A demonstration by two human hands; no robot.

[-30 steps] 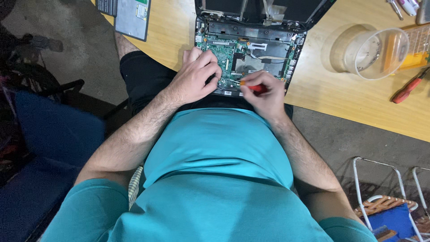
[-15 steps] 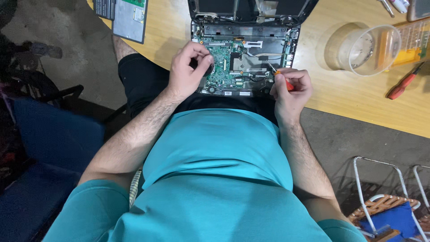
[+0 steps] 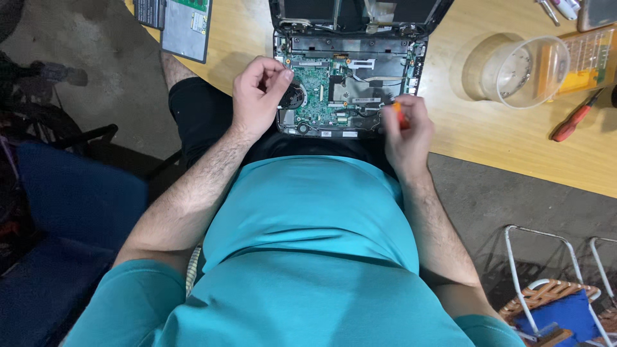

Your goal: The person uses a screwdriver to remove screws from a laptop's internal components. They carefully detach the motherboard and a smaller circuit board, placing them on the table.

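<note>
Right hand (image 3: 406,132) closed around an orange-handled screwdriver (image 3: 398,114), shaft blurred, seemingly pointing up-left into the opened black laptop with exposed green circuit board (image 3: 321,90). Left hand (image 3: 257,96) loosely curled, fingertips pinched, over the laptop's left edge near the fan. Laptop's long axis runs left-right, at the wooden table (image 3: 488,138) edge. Clear plastic cup (image 3: 524,71) lies right of the laptop.

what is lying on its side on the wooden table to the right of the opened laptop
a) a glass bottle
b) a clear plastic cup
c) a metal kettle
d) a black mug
b: a clear plastic cup lies tipped over on the wooden table, right of the opened laptop, with a red-handled screwdriver further right.
</note>
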